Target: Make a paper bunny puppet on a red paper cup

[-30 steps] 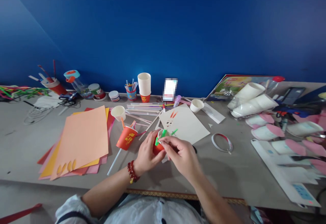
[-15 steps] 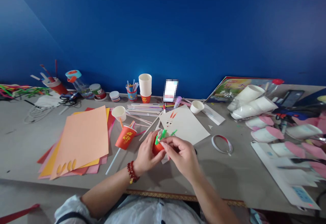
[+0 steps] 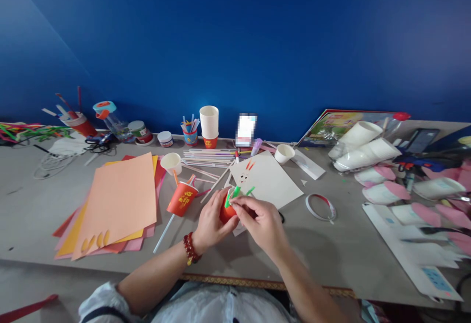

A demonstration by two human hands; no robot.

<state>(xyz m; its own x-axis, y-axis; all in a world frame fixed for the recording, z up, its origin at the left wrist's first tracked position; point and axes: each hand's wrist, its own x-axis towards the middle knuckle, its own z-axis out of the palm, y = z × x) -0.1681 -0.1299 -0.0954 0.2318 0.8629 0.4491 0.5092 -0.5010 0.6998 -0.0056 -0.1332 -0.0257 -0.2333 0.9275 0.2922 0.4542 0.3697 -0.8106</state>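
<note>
Wrapped around a red paper cup (image 3: 227,212) is my left hand (image 3: 212,220), a beaded bracelet on its wrist. Green strips (image 3: 232,195) stand up from the cup's top. My right hand (image 3: 259,220) is closed in a pinch at those strips, with a small pale bit at its fingertips too small to name. Just beyond the hands lies a white sheet (image 3: 275,186), and on it a rabbit face (image 3: 243,176) with orange ears and another green piece (image 3: 250,190). A second red paper cup (image 3: 182,198) with a straw leans to the left of my left hand.
Coloured paper sheets (image 3: 121,200) are stacked on the left. Paper sticks (image 3: 206,158), a white cup (image 3: 171,163) and a tall cup stack (image 3: 209,124) stand behind. To the right are a tape roll (image 3: 321,207), bagged cups (image 3: 362,146) and a white power strip (image 3: 412,254).
Both hands stay at the red cup. The right fingertips have shifted very slightly at the green strips; the cup and strips have turned a little.
</note>
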